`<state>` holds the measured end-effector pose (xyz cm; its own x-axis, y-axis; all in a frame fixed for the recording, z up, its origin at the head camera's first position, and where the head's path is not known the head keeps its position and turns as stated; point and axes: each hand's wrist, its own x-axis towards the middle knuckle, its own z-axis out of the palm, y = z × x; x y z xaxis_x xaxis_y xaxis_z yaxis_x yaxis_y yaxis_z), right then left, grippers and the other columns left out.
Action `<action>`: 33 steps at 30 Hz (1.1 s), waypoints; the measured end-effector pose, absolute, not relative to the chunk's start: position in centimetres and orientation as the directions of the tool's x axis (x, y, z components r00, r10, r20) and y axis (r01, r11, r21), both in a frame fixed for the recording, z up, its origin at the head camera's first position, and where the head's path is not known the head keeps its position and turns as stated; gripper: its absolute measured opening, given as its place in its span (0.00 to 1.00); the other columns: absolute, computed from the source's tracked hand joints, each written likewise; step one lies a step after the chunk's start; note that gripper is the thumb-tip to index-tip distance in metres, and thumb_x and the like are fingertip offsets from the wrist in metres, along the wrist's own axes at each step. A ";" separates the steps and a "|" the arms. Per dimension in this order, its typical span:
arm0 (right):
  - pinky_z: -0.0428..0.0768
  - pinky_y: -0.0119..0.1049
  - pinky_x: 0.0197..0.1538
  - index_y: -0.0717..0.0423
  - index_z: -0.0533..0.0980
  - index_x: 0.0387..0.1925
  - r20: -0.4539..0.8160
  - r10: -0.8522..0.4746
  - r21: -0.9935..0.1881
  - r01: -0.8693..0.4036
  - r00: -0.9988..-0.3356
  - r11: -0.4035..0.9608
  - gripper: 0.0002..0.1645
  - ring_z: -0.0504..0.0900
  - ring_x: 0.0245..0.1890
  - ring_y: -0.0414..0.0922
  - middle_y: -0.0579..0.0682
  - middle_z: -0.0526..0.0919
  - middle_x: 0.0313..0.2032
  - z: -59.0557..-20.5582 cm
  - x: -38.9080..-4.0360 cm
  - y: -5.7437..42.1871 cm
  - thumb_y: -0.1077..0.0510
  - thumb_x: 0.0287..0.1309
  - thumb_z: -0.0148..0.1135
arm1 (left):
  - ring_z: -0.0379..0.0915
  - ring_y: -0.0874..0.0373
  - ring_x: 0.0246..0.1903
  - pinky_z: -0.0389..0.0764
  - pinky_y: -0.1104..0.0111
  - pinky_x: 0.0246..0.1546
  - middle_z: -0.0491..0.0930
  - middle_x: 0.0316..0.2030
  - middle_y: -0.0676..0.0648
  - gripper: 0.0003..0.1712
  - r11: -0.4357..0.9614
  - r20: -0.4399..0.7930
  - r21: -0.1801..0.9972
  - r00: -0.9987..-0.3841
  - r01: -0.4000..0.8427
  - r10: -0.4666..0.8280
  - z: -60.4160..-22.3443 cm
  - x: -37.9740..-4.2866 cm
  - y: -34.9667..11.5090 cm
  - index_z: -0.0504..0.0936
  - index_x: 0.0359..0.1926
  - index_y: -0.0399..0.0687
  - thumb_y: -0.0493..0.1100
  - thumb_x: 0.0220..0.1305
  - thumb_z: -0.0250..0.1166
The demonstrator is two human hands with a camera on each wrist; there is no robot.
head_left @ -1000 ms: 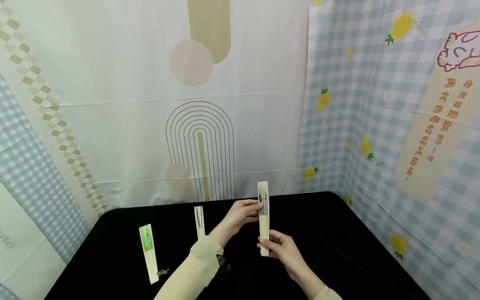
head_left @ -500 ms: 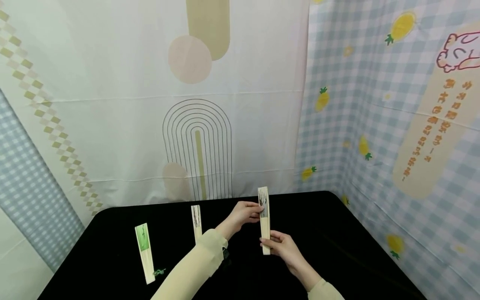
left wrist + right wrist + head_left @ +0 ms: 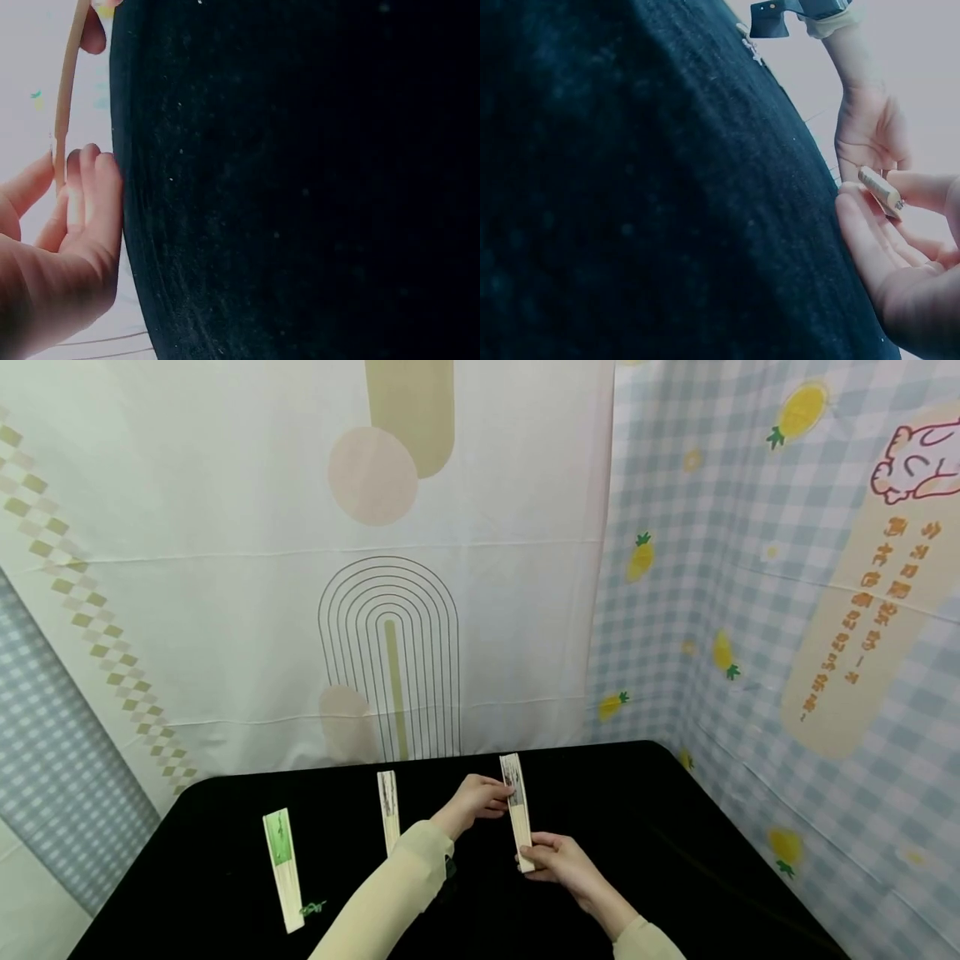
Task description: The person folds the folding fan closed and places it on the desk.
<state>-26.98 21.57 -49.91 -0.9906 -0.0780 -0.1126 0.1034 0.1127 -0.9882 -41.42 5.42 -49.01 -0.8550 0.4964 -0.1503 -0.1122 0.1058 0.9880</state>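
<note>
Between both hands is a folded fan (image 3: 517, 814) with pale wooden ribs and a grey patterned upper part, tilted slightly to the left. My left hand (image 3: 478, 802) pinches its upper part between thumb and fingers. Lower down, near the base, my right hand (image 3: 564, 864) grips the ribs. In the left wrist view the fan (image 3: 69, 82) appears edge-on, with the left thumb and fingers on it. The right wrist view shows the fan's base end (image 3: 881, 189) between the right thumb and fingers, with the left hand (image 3: 874, 127) beyond.
A second folded fan (image 3: 388, 810) lies on the black table (image 3: 660, 860), partly hidden by the left sleeve (image 3: 390, 885). Farther left lies a green folded fan (image 3: 282, 868) with a green tassel (image 3: 313, 907). Patterned curtains (image 3: 525, 610) stand behind the table.
Both hands have lowered the fan a little and moved it slightly left; its top now leans more to the left. The head view has shifted slightly. The other two fans stay on the table.
</note>
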 end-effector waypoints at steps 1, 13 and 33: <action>0.87 0.40 0.45 0.80 0.69 0.60 -0.117 -0.088 -0.988 0.107 -0.989 0.112 0.29 0.86 0.40 0.47 0.58 0.86 0.42 -49.9 -27.0 21.5 0.58 0.71 0.60 | 0.84 0.52 0.34 0.87 0.60 0.40 0.85 0.36 0.41 0.16 0.113 -0.156 0.987 -0.855 -0.114 0.494 -49.1 -41.4 5.4 0.85 0.48 0.30 0.40 0.67 0.69; 0.87 0.37 0.42 0.82 0.63 0.65 -0.161 -0.105 -0.985 0.153 -0.981 0.086 0.35 0.87 0.36 0.46 0.56 0.85 0.37 -50.8 -26.5 21.2 0.59 0.69 0.61 | 0.82 0.58 0.27 0.87 0.64 0.35 0.85 0.30 0.42 0.12 0.145 -0.220 0.975 -0.854 -0.170 0.472 -50.8 -41.3 5.1 0.86 0.43 0.29 0.36 0.66 0.68; 0.86 0.37 0.45 0.82 0.60 0.67 -0.180 -0.129 -0.983 0.174 -0.975 0.057 0.36 0.86 0.39 0.45 0.59 0.84 0.41 -50.6 -27.0 21.8 0.60 0.69 0.60 | 0.82 0.57 0.27 0.87 0.64 0.35 0.85 0.30 0.41 0.12 0.148 -0.211 0.976 -0.860 -0.159 0.464 -50.1 -41.7 5.6 0.83 0.45 0.27 0.34 0.64 0.68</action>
